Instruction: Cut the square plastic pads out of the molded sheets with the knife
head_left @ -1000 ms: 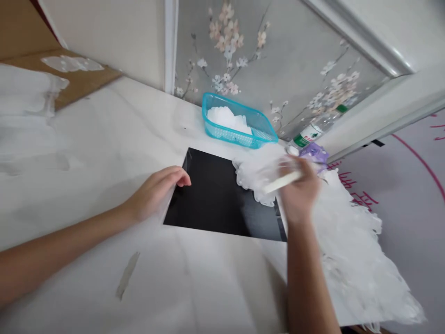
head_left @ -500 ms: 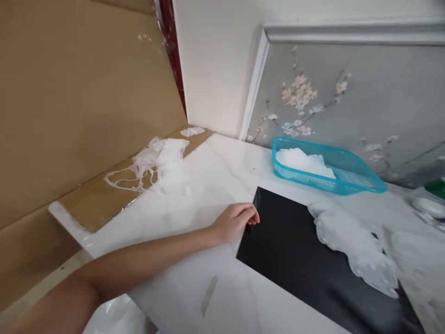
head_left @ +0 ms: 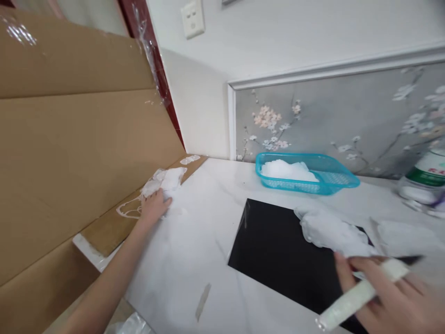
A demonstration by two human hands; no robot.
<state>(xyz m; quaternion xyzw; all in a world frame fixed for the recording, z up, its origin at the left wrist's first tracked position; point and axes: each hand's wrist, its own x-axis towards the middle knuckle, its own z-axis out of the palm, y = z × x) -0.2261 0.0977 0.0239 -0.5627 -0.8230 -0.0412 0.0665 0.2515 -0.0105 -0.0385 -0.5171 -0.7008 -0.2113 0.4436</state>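
My left hand (head_left: 155,207) reaches to the back left, its fingers and thumb apart over a pile of thin white pieces with loose strings (head_left: 170,178). The pile lies at the edge of a cardboard strip (head_left: 104,234). My right hand (head_left: 385,294), blurred, is closed around a whitish stick-shaped tool (head_left: 351,299) with a shiny end; its exact kind is unclear. Beneath and beside that hand is a black sheet (head_left: 274,250). A crumpled translucent white film-like piece (head_left: 330,229) lies on the sheet, close to my right fingertips.
A blue plastic basket (head_left: 339,185) with white fluffy material (head_left: 287,170) stands against the wall. A bottle with a green label (head_left: 426,174) is at the right. Tall cardboard (head_left: 86,153) borders the left side of the white marbled table (head_left: 198,246).
My left hand has moved from the black sheet's left edge to the white pile. My right hand has come into view at the lower right with the stick-shaped tool. The view has tilted up.
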